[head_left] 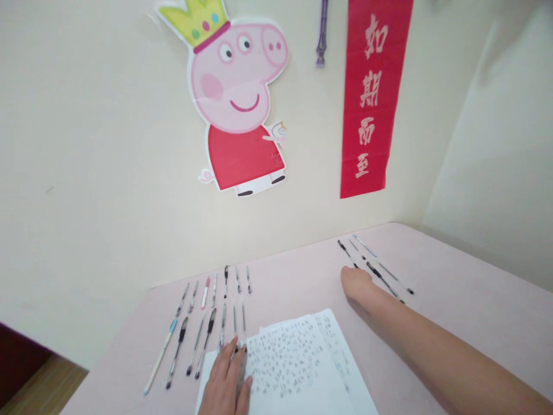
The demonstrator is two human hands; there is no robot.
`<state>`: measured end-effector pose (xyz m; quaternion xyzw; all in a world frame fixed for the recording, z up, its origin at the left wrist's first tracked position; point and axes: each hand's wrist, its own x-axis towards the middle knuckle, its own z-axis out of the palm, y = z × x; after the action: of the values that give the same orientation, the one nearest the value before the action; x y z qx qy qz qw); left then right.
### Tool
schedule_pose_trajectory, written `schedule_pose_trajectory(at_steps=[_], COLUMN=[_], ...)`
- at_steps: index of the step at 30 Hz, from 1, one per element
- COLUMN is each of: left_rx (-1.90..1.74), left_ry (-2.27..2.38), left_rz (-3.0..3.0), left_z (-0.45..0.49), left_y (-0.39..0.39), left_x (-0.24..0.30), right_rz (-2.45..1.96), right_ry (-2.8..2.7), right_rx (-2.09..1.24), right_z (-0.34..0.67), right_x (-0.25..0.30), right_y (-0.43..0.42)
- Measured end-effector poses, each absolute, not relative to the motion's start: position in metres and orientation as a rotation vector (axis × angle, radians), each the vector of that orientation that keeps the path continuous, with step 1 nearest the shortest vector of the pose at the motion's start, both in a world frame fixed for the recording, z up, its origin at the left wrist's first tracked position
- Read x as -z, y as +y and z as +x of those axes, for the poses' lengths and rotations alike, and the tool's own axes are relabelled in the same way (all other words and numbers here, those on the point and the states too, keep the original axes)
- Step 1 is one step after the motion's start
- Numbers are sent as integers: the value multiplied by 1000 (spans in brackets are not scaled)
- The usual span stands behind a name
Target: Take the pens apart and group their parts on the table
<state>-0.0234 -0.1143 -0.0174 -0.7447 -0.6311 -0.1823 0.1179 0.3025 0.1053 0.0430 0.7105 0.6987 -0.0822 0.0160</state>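
My left hand (227, 380) lies flat on the left part of a handwritten sheet of paper (285, 357), its fingers stretched out. The fingertips reach the lower ends of two thin pens (243, 318) just above the sheet. Farther off, my right hand (356, 283) rests at the right side of the table, its fingers curled under and mostly hidden. Right at its knuckles is the lower end of a black-capped pen (345, 251). Close beside it lies another black pen (384, 282). Whether the right hand holds anything cannot be made out.
On the left, two rows of pens lie on the pink table (298, 288), among them a blue-capped pen (161, 357) and a pink one (205, 293). A light blue pen (365, 246) lies at the back right. The wall behind bears a pig cutout (242, 104) and red banner (371, 115).
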Motion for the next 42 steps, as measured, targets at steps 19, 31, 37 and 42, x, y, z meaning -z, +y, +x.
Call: schedule_pose_trajectory(at_steps=[19, 31, 37, 42], left_rx=[346, 389, 432, 412], left_ry=[-1724, -1702, -1783, -1870], left_rz=[-2207, -2171, -2203, -2241], left_z=[-32, -35, -35, -36], left_y=[-111, -111, -113, -112], left_x=[26, 33, 34, 34], right_rz=[1365, 1387, 1891, 2378], right_ry=[2968, 2997, 2851, 2398], right_rx=[500, 403, 280, 88], right_z=[99, 103, 174, 268], right_x=[-32, -29, -43, -49], right_y=[35, 38, 90, 146])
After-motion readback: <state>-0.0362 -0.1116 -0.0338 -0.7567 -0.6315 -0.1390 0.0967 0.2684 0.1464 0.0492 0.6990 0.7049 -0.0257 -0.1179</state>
